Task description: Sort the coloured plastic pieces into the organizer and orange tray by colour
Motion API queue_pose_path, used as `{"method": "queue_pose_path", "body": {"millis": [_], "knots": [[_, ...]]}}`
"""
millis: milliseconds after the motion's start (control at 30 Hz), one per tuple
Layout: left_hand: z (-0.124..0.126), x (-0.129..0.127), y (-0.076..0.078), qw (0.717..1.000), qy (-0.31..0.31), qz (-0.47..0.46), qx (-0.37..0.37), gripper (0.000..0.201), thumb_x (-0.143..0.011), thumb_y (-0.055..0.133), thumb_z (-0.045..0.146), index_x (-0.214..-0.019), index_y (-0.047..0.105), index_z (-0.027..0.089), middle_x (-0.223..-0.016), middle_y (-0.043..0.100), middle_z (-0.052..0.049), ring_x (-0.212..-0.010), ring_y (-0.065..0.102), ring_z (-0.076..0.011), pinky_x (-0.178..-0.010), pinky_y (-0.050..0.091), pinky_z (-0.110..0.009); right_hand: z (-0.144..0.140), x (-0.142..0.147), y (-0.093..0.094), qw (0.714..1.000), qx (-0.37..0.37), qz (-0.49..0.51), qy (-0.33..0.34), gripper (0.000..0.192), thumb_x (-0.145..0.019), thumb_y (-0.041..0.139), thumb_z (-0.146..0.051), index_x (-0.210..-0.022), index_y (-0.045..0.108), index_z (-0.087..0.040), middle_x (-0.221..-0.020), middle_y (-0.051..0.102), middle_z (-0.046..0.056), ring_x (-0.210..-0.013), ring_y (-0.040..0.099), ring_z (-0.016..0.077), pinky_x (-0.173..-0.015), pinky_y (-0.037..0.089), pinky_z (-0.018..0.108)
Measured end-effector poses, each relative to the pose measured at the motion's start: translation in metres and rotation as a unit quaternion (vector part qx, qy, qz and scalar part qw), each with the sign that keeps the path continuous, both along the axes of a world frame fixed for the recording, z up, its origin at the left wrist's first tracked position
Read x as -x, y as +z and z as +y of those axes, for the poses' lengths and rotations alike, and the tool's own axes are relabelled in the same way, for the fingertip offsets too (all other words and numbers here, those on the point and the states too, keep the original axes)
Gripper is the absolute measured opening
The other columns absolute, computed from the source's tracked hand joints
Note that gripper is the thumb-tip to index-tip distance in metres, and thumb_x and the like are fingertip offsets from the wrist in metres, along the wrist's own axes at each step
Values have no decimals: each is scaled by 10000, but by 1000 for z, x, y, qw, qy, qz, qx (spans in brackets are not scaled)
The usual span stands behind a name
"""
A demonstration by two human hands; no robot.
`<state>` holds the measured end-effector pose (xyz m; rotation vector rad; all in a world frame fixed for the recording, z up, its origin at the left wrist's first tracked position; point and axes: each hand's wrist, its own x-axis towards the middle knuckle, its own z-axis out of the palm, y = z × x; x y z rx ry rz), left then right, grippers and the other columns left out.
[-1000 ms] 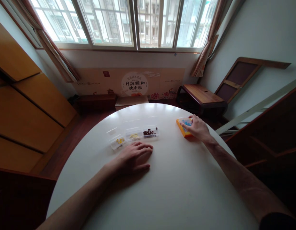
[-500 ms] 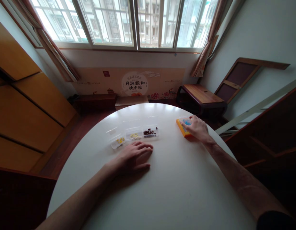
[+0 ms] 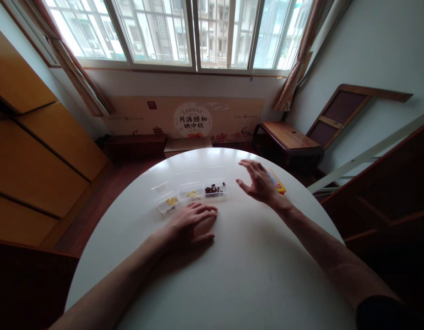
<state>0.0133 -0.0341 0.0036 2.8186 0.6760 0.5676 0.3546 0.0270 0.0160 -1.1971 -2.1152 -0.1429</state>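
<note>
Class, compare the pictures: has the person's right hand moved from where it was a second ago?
Yes. The right hand has lifted off the orange box and shifted left toward the clear tray of dark pieces.

Round white table (image 3: pixel 253 270) w/ 3 clear boxes (image 3: pixel 191 191) (open), orange box (image 3: pixel 278 182), left hand (image 3: pixel 191 224).

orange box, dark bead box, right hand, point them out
orange box (image 3: pixel 279 184), head view, its exposed right edge
dark bead box (image 3: pixel 215 189), head view, its middle
right hand (image 3: pixel 259 183), head view, back of the hand
</note>
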Motion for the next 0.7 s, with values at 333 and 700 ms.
{"method": "queue_pose_path", "body": {"millis": [333, 700], "knots": [[6, 6, -5, 978, 171, -42, -112, 486, -1051, 681, 406, -1507, 603, 256, -1589, 629, -125, -1387, 642, -352, -1138, 558, -543, 11, 68, -6, 998, 38, -28, 51, 693, -1025, 688, -328, -1656, 454, -164, -1537, 620, 180, -1364, 581, 369, -1192, 497, 562], [4, 2, -8, 983, 152, -37, -92, 872, -1066, 680, 444, -1790, 213, 310, -1756, 453, -106, -1560, 504, -343, -1276, 468, -532, -36, 61, -12, 991, -34, -68, 108, 244, -1116, 570, -236, -1325, 690, -195, -1363, 750, 124, -1287, 655, 311, -1160, 512, 501]]}}
